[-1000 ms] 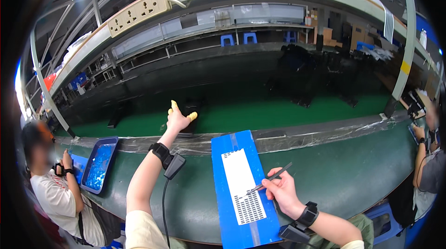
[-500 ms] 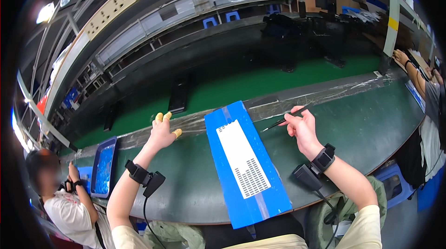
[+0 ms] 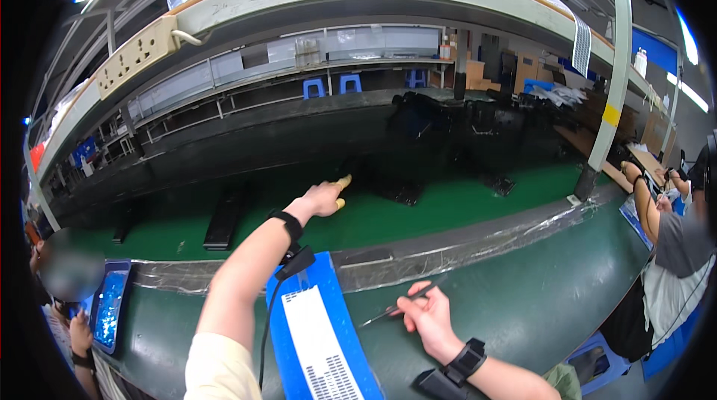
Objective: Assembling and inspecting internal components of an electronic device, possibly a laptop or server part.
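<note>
My left hand [image 3: 324, 197], with yellow finger cots on its fingertips, reaches out over the green belt [image 3: 291, 225]. Its fingers are apart and hold nothing. Just right of them lies a dark flat device [image 3: 401, 190]; whether they touch it I cannot tell. My right hand [image 3: 429, 319] is closed on dark tweezers [image 3: 388, 313], whose tips point left toward a blue board [image 3: 340, 284]. On that board lies a white sheet [image 3: 304, 318] with rows of small dark rectangular labels at its near end and a few at its far end. My left forearm passes over the board's left side.
More dark devices [image 3: 221, 222] [image 3: 499, 185] lie along the belt. A purple-blue tray [image 3: 128, 280] of shiny blue pieces stands at the left beside a person. Another person's hand [image 3: 633, 174] works at the right. A shelf beam with a power strip [image 3: 137, 58] crosses above.
My left hand has moved forward and right, from the belt's near edge out over the belt. The view has tilted up. My right hand still holds the tweezers beside the board.
</note>
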